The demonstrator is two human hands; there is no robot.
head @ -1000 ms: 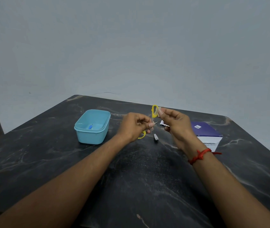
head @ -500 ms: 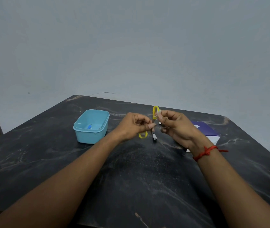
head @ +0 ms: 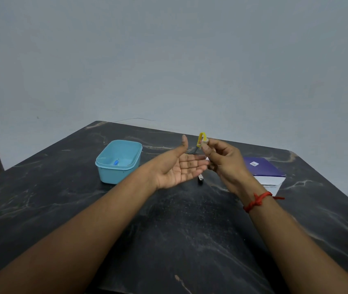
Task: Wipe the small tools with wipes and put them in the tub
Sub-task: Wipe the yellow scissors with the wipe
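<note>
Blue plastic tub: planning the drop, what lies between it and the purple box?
Head view: the open left hand, the right hand pinching yellow-handled scissors, and a small dark tool on the table.

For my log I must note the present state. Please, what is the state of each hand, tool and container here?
left hand: open, palm up, holds nothing.
right hand: pinches the scissors.
scissors: held above the table, yellow loop on top; blades hidden.
tub: open, a small blue thing inside.
small metal tool: lies on the table.
purple box: lies flat on the table.
</note>
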